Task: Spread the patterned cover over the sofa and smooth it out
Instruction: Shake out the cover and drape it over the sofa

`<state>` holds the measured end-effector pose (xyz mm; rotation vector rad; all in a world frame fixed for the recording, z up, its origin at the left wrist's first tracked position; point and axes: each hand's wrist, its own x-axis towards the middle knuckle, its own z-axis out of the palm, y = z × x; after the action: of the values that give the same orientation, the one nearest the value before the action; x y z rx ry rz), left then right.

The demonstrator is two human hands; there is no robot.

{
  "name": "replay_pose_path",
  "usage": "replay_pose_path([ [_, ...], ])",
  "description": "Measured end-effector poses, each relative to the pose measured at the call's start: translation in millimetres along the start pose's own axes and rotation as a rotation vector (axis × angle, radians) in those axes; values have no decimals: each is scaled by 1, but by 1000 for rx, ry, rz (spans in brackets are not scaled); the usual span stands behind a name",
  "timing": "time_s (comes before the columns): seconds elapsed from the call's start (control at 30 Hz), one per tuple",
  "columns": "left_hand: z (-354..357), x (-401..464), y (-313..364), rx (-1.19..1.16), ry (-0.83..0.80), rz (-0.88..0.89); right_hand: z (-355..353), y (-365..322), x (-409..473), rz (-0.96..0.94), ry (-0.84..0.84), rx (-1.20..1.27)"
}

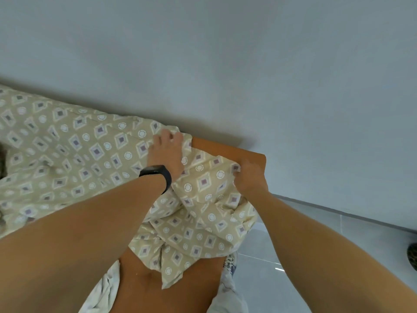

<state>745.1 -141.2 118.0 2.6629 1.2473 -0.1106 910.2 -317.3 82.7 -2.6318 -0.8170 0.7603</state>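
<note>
Both forearms reach fwd over the orange-brown sofa [228, 152]. Left hand [165, 153], black wristband [158, 173], lies flat w/ fingers spread on the patterned cover [90, 154]. Right hand [249, 177] pinches its bunched edge nr the sofa's corner.

Both arms reach forward, left hand [165, 152] spread flat, right hand [248, 177] pinching.
</note>
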Motion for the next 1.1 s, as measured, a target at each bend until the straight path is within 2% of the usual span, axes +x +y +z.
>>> replay_pose_path([
  [0.07, 4, 9, 4, 157, 37, 327, -8, 1, 3, -70, 104, 163],
  [0.13, 13, 23, 13, 208, -58, 467, -22, 1, 5, -106, 222, 244],
  [0.2, 19, 33, 21, 284, -198, 452, -36, 2, 7, -81, 246, 290],
  [0.3, 24, 44, 25, 360, -284, 409, -54, 11, 9, 2, 179, 265],
  [0.4, 10, 48, 28, 244, -489, 390, -66, 30, 15, -4, 160, -214],
  [0.43, 4, 53, 29, 236, -476, 399, -71, 35, 18, -36, 185, -329],
  [0.5, -14, 68, 33, 196, -255, 426, -85, 40, 26, -117, 329, -335],
  [0.57, -31, 84, 49, 8, 74, 388, -101, 46, 33, -176, 629, -179],
  [0.6, -34, 89, 58, -122, 190, 336, -104, 47, 37, -206, 772, -162],
  [0.67, -28, 88, 70, -305, 244, 261, -96, 43, 42, -198, 902, -224],
  [0.83, 29, 50, 65, -256, -118, 373, -47, 42, 22, -151, 577, -293],
  [1.0, 38, 44, 50, -97, -59, 395, -4, 41, -3, -161, 227, -196],
  [1.07, 34, 42, 44, -6, -39, 403, 5, 46, -6, -117, 200, -49],
  [1.1, 33, 40, 37, 46, -37, 350, 7, 46, -5, -97, 212, 42],
])
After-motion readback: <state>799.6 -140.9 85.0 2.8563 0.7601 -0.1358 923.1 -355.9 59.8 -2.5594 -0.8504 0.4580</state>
